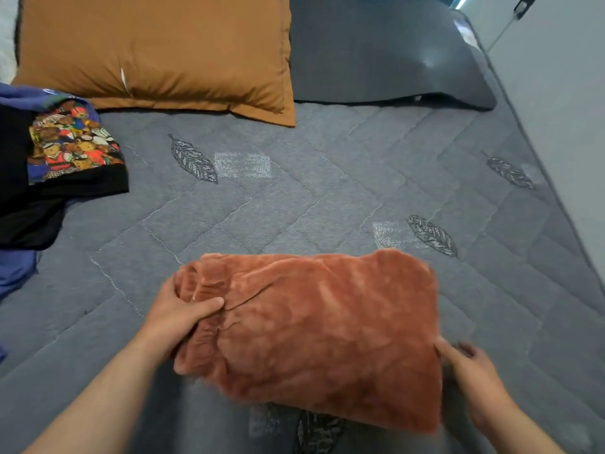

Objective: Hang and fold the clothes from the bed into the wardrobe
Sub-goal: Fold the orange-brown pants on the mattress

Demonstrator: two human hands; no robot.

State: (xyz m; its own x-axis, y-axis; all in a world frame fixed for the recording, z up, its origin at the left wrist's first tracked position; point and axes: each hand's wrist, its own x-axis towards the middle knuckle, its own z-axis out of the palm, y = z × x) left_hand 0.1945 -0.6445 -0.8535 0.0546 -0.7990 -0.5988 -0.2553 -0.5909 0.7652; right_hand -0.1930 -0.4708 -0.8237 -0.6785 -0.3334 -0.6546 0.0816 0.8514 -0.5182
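Folded fleece garment [320,326] looks soft, light, floppy; left hand [183,311] grips its bunched edge, right hand [471,371] blurred, grip unclear; lift by both ends.

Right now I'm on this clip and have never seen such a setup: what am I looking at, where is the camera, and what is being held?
No machine here: the two grips are a person's bare hands. The single picture comes from a camera worn on the head, looking down over a bed with a grey quilt. The left grip pinches the left end of a folded rust fleece garment lying on the quilt. The right grip is at its right edge, too blurred to tell whether it holds. Further off lie a brown pillow, a dark grey pillow and, at left, a pile of clothes.
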